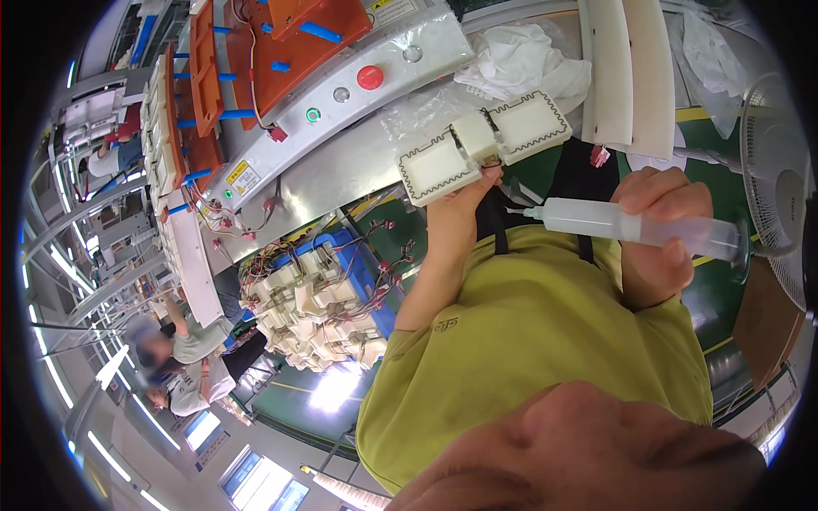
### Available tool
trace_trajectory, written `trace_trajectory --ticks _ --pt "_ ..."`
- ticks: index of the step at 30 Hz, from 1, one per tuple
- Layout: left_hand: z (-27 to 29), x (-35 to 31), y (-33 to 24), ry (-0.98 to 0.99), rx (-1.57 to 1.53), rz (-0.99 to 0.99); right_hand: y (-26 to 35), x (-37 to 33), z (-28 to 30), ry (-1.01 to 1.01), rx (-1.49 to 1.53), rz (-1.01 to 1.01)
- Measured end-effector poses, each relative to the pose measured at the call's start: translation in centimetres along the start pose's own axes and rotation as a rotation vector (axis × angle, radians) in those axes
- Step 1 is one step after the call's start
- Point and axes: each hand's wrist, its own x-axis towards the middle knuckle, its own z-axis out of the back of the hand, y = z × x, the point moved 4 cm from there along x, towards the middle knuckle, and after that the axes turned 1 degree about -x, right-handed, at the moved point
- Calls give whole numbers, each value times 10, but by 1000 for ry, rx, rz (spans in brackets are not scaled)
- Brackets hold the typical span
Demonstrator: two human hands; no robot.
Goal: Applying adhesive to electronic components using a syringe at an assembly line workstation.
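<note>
My left hand (pixel 464 200) is closed on the underside of a white plastic housing (pixel 475 138), near its middle. The housing has a raised centre block and two flat rectangular ends, each bordered by a dark wavy line. In my right hand (pixel 663 223) lies a clear dispensing syringe (pixel 588 215), fingers wrapped round its barrel. Its thin tip points left, below the housing and apart from it. Pale fluid or plastic fills part of the barrel; I cannot tell which. The plunger end sticks out to the right of the hand.
Ahead stands a metal control panel (pixel 341 94) with a red button and an orange fixture (pixel 281 64). A blue crate (pixel 362 268) heaped with white wired parts is at left. Long white panels (pixel 612 77), crumpled plastic (pixel 528 61) and a fan (pixel 774 183) are at right. Other people work far left.
</note>
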Motion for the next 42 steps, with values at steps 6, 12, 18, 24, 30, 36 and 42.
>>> trace_trajectory --ticks 6,12,18,24,30,36,42 --pt "-2 -1 1 51 -35 39 -6 0 12 -62 39 40" --pt "-13 0 4 174 -155 138 -9 19 11 -148 -184 93" --pt "-53 -14 1 265 119 43 -6 27 8 -173 -467 169" --pt "-106 -8 -29 663 205 -243 23 21 62 -450 -514 277" --pt "-148 9 -26 730 19 83 53 10 101 -602 -409 296" --pt "-171 84 -27 605 61 -27 67 5 131 -688 -456 513" --pt "-189 146 -16 515 387 -237 57 -1 132 -659 -393 427"
